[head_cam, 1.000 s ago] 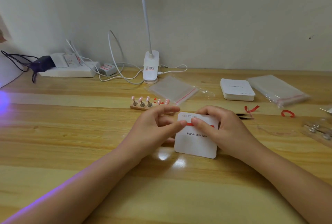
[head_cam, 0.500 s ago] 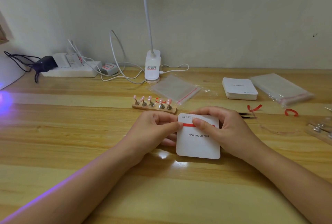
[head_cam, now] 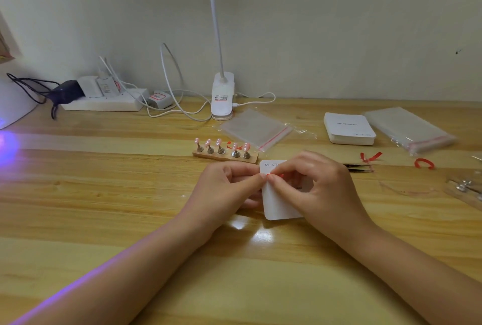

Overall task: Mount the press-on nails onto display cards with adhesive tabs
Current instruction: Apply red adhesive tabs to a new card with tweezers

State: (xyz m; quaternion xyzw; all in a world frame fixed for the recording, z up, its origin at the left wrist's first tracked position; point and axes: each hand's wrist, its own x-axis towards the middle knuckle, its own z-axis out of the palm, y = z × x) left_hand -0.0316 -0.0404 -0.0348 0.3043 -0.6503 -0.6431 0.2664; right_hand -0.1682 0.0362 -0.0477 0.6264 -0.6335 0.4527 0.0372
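Both hands' fingers pinch the red adhesive strip (head_cam: 274, 175) on a white rounded display card (head_cam: 279, 204) (pink nails' wooden stand (head_cam: 224, 155) at eleven o'clock): left hand (head_cam: 229, 184), right hand (head_cam: 320, 189).

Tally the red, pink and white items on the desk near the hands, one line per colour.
Red: 3, a strip on the card, two peeled scraps
Pink: 5 nails on the wooden stand
White: 2, held card, card stack
Total: 10
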